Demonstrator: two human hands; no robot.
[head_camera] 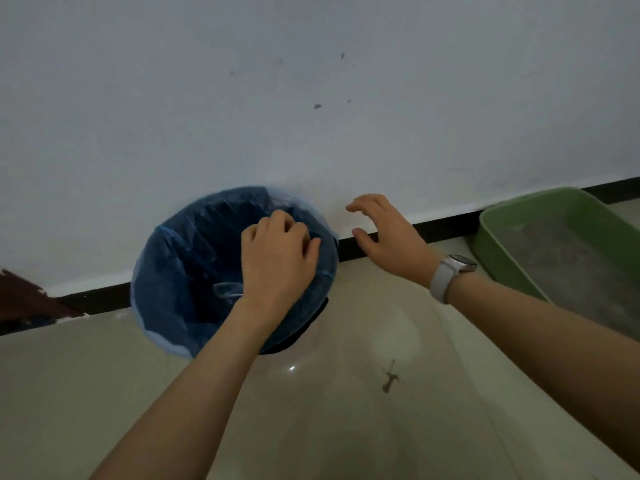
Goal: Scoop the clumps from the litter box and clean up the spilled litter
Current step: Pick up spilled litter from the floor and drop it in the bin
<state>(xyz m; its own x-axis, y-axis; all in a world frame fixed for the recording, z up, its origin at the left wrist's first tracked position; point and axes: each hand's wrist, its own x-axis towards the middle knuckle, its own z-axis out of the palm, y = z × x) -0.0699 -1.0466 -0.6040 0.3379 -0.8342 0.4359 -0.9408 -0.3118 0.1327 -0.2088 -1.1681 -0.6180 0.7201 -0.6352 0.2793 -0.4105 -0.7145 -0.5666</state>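
Note:
A round bin lined with a blue plastic bag (180,271) stands against the wall. My left hand (277,261) is over the bin's right side, its fingers curled on the bag at the rim. My right hand (384,233) hovers just right of the bin near the wall, fingers spread and loosely bent, holding nothing; a pale watch sits on that wrist. A green litter box (509,261) with grey litter inside lies on the floor at the right edge. Something small and pale lies inside the bag near my left wrist.
A white wall (311,98) with a black skirting strip (443,226) runs behind everything. The floor is glossy beige tile with a dark smear (389,377) in front of me. A dark brown patch (24,296) shows at the far left.

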